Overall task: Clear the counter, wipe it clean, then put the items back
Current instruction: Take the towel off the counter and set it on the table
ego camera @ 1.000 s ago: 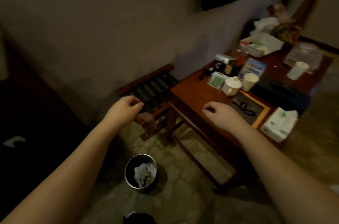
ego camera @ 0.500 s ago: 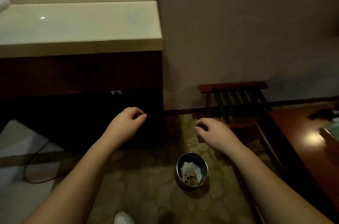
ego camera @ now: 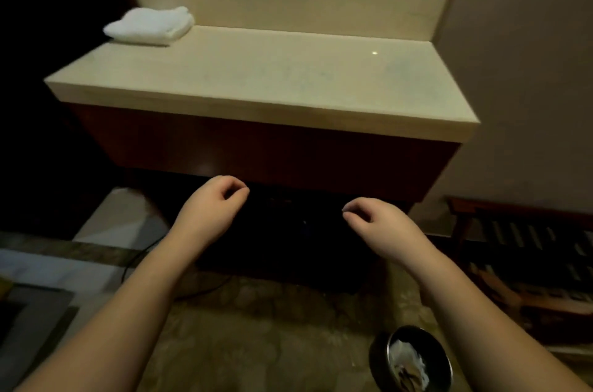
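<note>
both hands, left hand [ego camera: 208, 215] and right hand [ego camera: 382, 224], are hanging loosely curled and holding nothing below the cleared surface [ego camera: 256, 77]; wiping looks next, calling for reaching the folded towel [ego camera: 150, 26] lying at its far-left corner.

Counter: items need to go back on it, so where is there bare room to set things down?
Nearly the whole counter top is bare, from the folded towel at its back left corner to the wall on the right. Only that corner is taken. Both the left hand and right hand hold nothing.
</note>
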Motion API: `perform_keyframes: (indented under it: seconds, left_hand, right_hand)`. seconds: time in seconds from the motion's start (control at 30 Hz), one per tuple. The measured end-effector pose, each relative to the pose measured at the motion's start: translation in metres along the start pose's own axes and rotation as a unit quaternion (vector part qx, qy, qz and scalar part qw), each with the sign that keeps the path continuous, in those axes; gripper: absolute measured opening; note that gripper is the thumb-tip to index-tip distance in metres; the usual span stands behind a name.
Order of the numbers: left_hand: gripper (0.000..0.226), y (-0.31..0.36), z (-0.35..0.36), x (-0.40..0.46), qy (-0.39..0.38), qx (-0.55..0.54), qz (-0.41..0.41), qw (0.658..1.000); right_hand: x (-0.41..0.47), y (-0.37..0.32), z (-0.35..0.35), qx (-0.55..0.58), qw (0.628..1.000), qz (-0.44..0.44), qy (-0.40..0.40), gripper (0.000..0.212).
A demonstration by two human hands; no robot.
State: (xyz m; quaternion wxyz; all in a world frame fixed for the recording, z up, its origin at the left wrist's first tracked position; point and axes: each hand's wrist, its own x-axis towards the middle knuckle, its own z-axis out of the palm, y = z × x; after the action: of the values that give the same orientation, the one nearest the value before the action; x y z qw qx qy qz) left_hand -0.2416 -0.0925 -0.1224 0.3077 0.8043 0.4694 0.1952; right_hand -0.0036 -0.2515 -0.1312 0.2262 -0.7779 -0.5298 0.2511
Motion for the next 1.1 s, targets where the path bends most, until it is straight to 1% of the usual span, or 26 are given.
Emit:
perform_keyframes:
  seconds: [0.1, 0.2, 0.33, 0.43, 0.5, 0.67, 0.77, 0.87, 0.97, 1.1]
  left_hand:
    - [0.009, -0.021, -0.041, 0.017, 0.046, -0.007, -0.007, 0.999]
    - [0.012, -0.034, -0.079, 0.035, 0.082, 0.006, -0.014, 0.997]
    - [0.012, -0.043, -0.127, 0.062, 0.14, 0.022, -0.033, 0.989]
    - [0.012, -0.048, -0.157, 0.086, 0.18, 0.017, -0.039, 0.983]
    - [0.014, -0.051, -0.175, 0.105, 0.189, 0.035, -0.037, 0.981]
    - [0.012, -0.06, -0.211, 0.172, 0.199, 0.085, -0.037, 0.975]
    - [0.014, -0.068, -0.23, 0.219, 0.197, 0.069, -0.064, 0.976]
    - [0.016, -0.078, -0.246, 0.27, 0.193, 0.073, -0.085, 0.975]
    - [0.014, -0.09, -0.258, 0.323, 0.189, 0.101, -0.102, 0.971]
    - [0.02, -0.103, -0.264, 0.381, 0.174, 0.117, -0.138, 0.968]
  right_hand:
    - [0.033, -0.049, -0.003, -0.009, 1.0, -0.029, -0.006, 0.023]
    - [0.064, -0.09, -0.005, -0.038, 0.998, -0.057, 0.008, 0.023]
    - [0.109, -0.138, -0.015, -0.091, 0.986, -0.135, 0.039, 0.023]
    - [0.146, -0.176, -0.029, -0.12, 0.978, -0.169, 0.033, 0.023]
    - [0.174, -0.199, -0.038, -0.114, 0.976, -0.183, 0.03, 0.023]
    - [0.26, -0.235, -0.051, -0.094, 0.981, -0.167, 0.009, 0.025]
    - [0.328, -0.252, -0.047, -0.022, 0.99, -0.138, -0.013, 0.024]
    - [0.393, -0.271, -0.042, 0.024, 0.995, -0.098, -0.014, 0.025]
    - [0.446, -0.292, -0.039, -0.002, 0.996, -0.084, 0.0, 0.031]
    - [0.5, -0.313, -0.033, -0.01, 0.997, -0.073, 0.01, 0.026]
